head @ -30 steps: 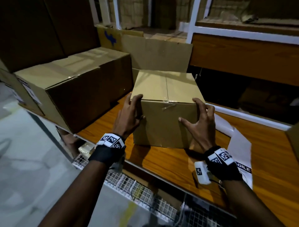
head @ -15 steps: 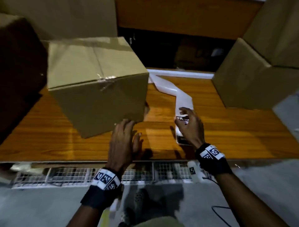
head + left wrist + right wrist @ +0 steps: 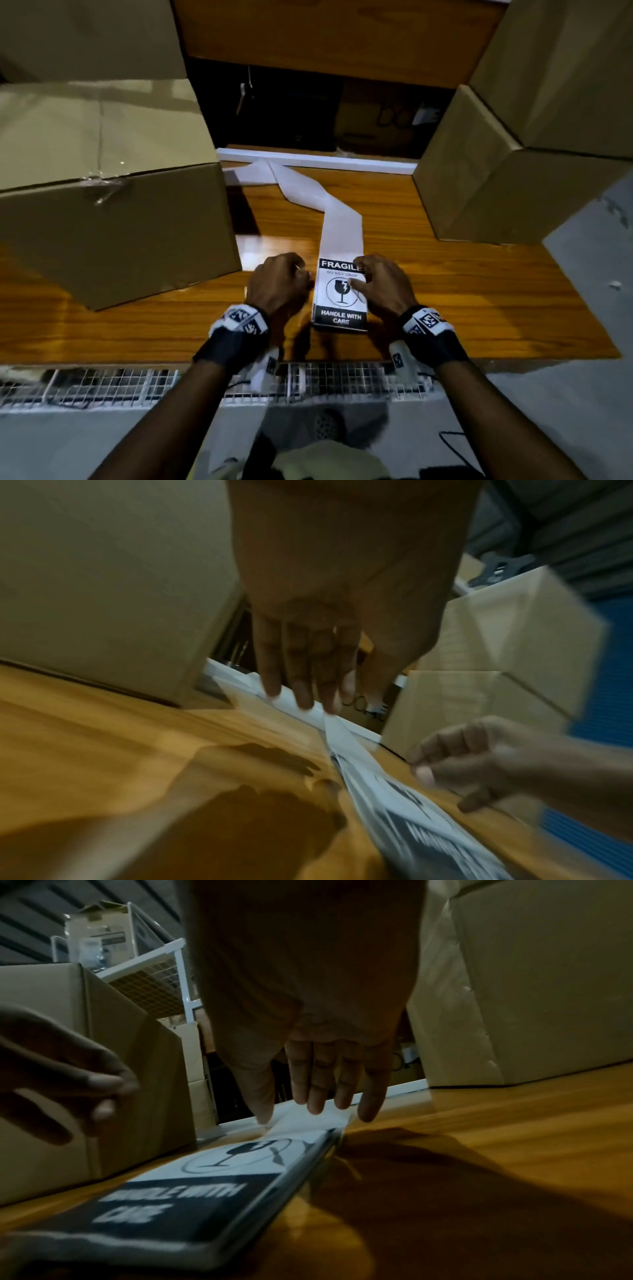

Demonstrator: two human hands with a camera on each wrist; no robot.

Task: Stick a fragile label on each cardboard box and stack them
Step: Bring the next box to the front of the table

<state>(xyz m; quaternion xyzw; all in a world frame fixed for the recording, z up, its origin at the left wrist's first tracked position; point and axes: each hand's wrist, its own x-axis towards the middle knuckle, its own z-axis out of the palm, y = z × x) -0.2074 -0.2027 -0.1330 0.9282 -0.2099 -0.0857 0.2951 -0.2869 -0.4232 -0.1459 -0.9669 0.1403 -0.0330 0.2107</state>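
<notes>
A stack of black-and-white fragile labels (image 3: pixel 340 308) lies on the wooden table (image 3: pixel 462 301), with its white backing strip (image 3: pixel 342 226) trailing away towards the far edge. My left hand (image 3: pixel 305 274) hovers at the stack's left edge, its fingers loosely extended and holding nothing. My right hand (image 3: pixel 358 274) rests its fingertips on the top label's upper right corner, the thumb on the label face. Whether a corner is lifted I cannot tell. A taped cardboard box (image 3: pixel 113 233) stands just left of my hands. The wrist views show the labels (image 3: pixel 411 818) (image 3: pixel 192 1199) below each hand (image 3: pixel 304 702) (image 3: pixel 318 1110).
A second cardboard box (image 3: pixel 507 192) stands at the table's right, with another stacked above it. More boxes rise behind the left one. A wire mesh shelf (image 3: pixel 120 383) runs under the table's near edge. Dark open shelving lies beyond the far edge.
Both hands let go of the box and left it on the table at left. They came to the label stack, the right hand first, then the left from the box's lower corner.
</notes>
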